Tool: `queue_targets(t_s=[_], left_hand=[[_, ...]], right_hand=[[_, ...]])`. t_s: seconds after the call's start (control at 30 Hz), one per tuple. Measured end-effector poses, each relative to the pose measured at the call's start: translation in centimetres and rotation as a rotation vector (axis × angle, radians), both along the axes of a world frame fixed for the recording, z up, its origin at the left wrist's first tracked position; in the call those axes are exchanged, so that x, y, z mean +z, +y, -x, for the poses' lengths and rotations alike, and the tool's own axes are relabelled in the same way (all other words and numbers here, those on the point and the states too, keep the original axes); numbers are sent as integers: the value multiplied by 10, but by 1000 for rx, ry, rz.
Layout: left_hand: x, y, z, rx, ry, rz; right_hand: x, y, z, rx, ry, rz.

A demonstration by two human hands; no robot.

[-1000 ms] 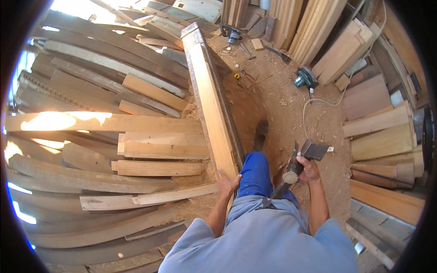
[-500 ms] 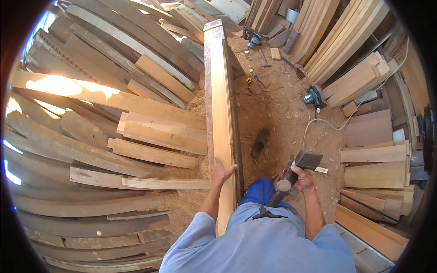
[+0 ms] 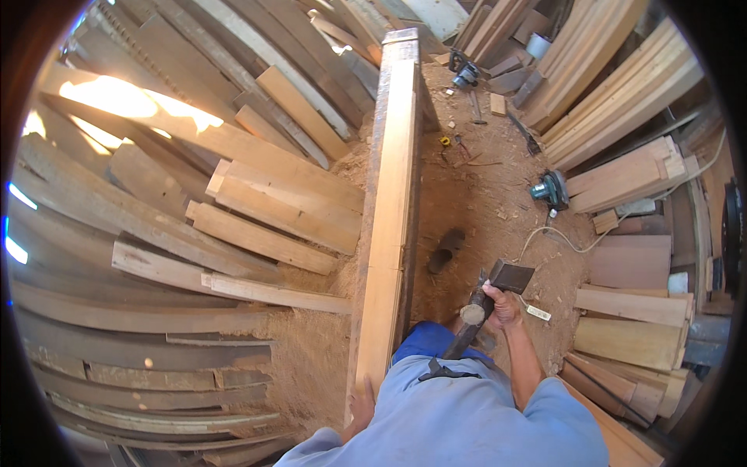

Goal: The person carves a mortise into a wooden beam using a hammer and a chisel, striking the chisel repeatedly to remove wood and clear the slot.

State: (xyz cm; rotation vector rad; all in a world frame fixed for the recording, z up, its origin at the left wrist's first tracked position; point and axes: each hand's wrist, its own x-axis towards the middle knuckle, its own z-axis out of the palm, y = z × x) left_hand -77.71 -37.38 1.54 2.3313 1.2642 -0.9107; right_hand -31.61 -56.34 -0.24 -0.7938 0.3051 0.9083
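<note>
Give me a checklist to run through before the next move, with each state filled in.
1. Board lies lengthwise along the narrow bench: ok.
2. Left hand at the board's near part: ok.
3. Board fixed against sliding: cannot tell; no clamp shows.
4. Right hand holds the dark tool: ok.
5. Floor beside the bench free of tools: not ok; a hammer and power saw lie there.
6. Cord off the floor: not ok.

Daylight comes from the left, blowing out white patches on a plank [image 3: 249, 149]; blue-fringed glare marks the left edge. Soft shadow darkens the floor [image 3: 451, 206] beside the bench [image 3: 400, 50]. Straight edges bow toward the black, round rim.
</note>
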Motion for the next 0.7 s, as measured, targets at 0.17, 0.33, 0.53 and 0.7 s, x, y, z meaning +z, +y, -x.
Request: queue_targets(t_s=[0.17,0.33,0.53,0.7], left_hand=[[-2,-2,-25,-21,-7,-51],[-3,38,-91,-81,-111,-60],[-54,95,-159,-100,-349,-144],[-46,113,-171,-31,-555,-101]], right_hand=[[13,17,1,87,20,-3],[30,20,9,147,-2,58],[37,16,52,165,-97,70],[37,-5,98,10,-163,104]])
